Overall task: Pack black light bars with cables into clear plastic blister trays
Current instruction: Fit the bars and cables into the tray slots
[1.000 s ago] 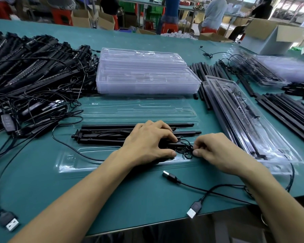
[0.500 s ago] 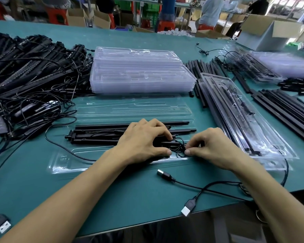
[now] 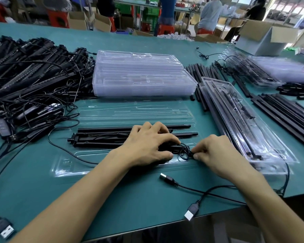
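The bars (image 3: 98,139) lie side by side in the near half of an open clear tray (image 3: 68,165) on the table (image 3: 112,199), with the tray's lid half spread flat behind them. The left hand (image 3: 147,144) is curled over their right part, fingers draped across the top and thumb tucked against the near side, so its grip closes on the bars and pins them down. The right hand (image 3: 216,153) has a tight grip, thumb and forefinger pinching a small coil of thin cable (image 3: 184,152) just beside the left thumb. The rest of that cable appears to trail toward the table edge, where a plug (image 3: 191,212) lies loose. The bars look stiff, slim and light, best held near the middle or pressed from above so they seat in their channels; the end fittings look like the delicate part. The cable is soft and springy and will likely uncoil if released, so it wants holding at the loops until tucked into a recess. The tray is thin and slick, and probably flexes or slides unless weighted. A stack (image 3: 144,79) of empty trays sits behind, a tangled pile (image 3: 25,76) of bars to the left, and a packed tray (image 3: 270,151) to the right.
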`<state>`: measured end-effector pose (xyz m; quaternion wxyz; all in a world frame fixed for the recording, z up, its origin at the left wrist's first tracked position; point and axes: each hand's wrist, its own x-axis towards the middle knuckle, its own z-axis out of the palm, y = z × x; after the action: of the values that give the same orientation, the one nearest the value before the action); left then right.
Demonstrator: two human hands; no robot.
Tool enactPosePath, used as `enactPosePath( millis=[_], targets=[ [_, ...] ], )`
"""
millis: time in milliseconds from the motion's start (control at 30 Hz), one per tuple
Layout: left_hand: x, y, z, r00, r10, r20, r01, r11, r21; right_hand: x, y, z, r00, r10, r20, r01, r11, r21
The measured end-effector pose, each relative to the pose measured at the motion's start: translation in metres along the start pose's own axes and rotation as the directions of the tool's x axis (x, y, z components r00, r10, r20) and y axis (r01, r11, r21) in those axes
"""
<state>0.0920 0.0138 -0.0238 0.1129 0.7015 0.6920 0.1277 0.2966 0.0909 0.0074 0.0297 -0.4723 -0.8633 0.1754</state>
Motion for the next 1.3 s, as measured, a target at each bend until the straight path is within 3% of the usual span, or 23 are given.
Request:
enactPosePath(
  millis=[233,367,467,700,967,1100,1300],
  targets=[
    [0.003,0.016,0.006,0.991,-0.096,-0.098,0.096,0.995,-0.001,0.001,-0.002,-0.002,0.988,-0.148,-0.052,0.151,0.987,0.046],
    [0.011,0.030,0.011,0.963,-0.171,-0.209,0.169,0.985,-0.027,-0.001,0.000,-0.005,0.976,-0.216,-0.011,0.212,0.966,-0.147],
    [0.011,0.029,0.014,0.957,-0.159,-0.244,0.149,0.987,-0.061,-0.002,0.008,-0.012,0.991,-0.122,0.048,0.128,0.976,-0.178],
    [0.009,0.028,0.013,0.957,-0.161,-0.243,0.133,0.983,-0.129,0.000,0.011,-0.016,0.998,0.032,0.051,-0.033,0.999,0.021],
    [0.010,0.030,0.010,0.973,-0.141,-0.181,0.117,0.984,-0.137,0.000,-0.005,0.001,0.991,0.132,0.018,-0.125,0.968,-0.218],
    [0.010,0.028,0.008,0.981,-0.111,-0.159,0.089,0.986,-0.139,0.007,-0.008,0.004,0.998,0.059,0.002,-0.057,0.966,-0.251],
    [0.007,0.027,0.009,0.986,-0.047,-0.161,0.031,0.995,-0.099,0.011,-0.008,-0.004,0.994,-0.113,-0.003,0.113,0.989,-0.097]
  ],
)
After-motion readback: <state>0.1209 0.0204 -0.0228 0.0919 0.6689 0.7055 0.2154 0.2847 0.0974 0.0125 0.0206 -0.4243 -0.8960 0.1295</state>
